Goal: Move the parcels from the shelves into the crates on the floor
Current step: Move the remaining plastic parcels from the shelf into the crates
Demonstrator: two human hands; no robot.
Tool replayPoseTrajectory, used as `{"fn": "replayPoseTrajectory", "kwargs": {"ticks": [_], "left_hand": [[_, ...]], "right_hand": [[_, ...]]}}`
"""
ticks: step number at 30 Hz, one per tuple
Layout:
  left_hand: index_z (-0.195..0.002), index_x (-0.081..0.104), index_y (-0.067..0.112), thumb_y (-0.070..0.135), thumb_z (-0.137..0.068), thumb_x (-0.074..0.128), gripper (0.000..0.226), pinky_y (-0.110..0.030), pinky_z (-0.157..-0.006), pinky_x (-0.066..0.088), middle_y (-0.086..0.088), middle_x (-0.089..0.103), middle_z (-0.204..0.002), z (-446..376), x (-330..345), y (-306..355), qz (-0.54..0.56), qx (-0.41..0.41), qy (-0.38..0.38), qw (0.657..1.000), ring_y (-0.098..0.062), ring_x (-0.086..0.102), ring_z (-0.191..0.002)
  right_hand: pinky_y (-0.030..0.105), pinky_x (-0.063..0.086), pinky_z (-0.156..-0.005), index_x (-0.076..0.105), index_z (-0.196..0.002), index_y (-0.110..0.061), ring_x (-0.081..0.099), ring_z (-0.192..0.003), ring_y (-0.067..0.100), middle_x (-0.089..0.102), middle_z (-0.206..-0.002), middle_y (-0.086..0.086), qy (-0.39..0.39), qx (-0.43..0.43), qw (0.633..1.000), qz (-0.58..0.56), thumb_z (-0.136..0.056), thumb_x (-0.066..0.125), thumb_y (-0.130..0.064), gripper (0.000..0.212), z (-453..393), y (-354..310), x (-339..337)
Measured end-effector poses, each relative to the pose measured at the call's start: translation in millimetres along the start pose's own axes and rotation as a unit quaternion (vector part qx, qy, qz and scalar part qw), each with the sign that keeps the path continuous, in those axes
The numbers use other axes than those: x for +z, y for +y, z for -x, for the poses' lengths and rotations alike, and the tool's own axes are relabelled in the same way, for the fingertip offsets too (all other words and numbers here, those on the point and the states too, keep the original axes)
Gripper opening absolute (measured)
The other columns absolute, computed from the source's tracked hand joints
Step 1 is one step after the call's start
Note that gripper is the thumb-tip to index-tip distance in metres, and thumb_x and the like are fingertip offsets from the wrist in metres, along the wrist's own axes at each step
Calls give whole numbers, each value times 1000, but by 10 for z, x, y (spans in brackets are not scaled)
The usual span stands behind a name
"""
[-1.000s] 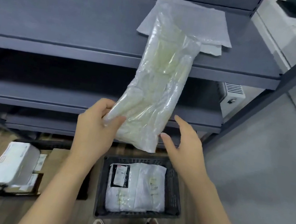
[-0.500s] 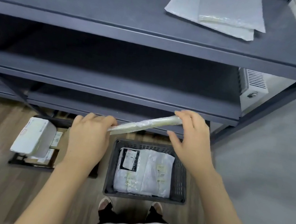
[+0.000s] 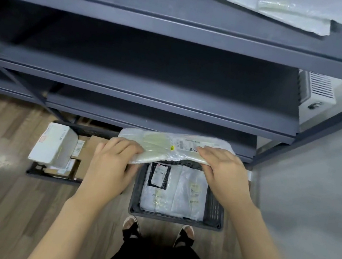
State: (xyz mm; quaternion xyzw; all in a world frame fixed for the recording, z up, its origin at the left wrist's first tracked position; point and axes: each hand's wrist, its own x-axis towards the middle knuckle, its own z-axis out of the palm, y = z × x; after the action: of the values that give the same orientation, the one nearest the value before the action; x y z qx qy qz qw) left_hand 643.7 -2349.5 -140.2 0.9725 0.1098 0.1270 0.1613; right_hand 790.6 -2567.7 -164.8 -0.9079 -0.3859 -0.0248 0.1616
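Both forearms reach forward and down; left hand (image 3: 109,164) and right hand (image 3: 223,170) seemingly grip with curled fingers

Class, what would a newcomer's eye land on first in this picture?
First, the clear plastic parcel at centre, gripped at its ends by the left hand and right hand. It hangs above the dark crate on the floor, which already holds white parcels.
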Motion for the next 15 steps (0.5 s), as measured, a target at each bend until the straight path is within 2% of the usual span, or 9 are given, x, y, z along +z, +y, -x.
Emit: {"fn": "replayPoseTrajectory", "kwargs": {"ticks": [2,4,7,11,15], "left_hand": [[-107,66,19,51,-84,51,42,-37,-88,38,3,62,-114,31,10,-25,17,-18,-28,999,-21,52,-111],[-117,63,18,59,-87,45,54,-44,-97,39,-3,56,-127,49,7,-34,45,-37,-31,998,-23,47,-121],[-126,58,16,56,-90,43,56,-50,-103,37,-8,47,-138,46,-25,-28,68,-33,-27,997,-27,40,-128],[-126,58,14,48,-91,44,52,-43,-106,32,-9,47,-139,6,-83,-34,62,-13,0,998,-27,36,-132],[-120,58,23,37,-91,44,35,-51,-106,28,-4,58,-128,-15,-112,-2,-32,19,53,998,-25,42,-127]], "right_hand": [[41,50,-88,70,-113,-18,66,-99,27,70,-109,3,43,7,999,-5,-78,60,-17,37,-11,-4,10],[40,48,-91,69,-115,-16,64,-102,29,68,-114,5,88,1,996,-11,-82,55,-16,36,-28,-21,-2],[42,42,-96,66,-119,-14,58,-110,31,64,-122,8,122,-17,992,-29,-86,45,-19,39,-50,-61,-29],[43,36,-99,63,-123,-11,52,-117,30,59,-128,10,135,-24,989,-47,-89,44,-16,39,-64,-85,-40],[45,40,-96,65,-120,-10,57,-113,31,62,-124,10,143,-33,988,-39,-90,45,-18,37,-66,-158,-48]]}}
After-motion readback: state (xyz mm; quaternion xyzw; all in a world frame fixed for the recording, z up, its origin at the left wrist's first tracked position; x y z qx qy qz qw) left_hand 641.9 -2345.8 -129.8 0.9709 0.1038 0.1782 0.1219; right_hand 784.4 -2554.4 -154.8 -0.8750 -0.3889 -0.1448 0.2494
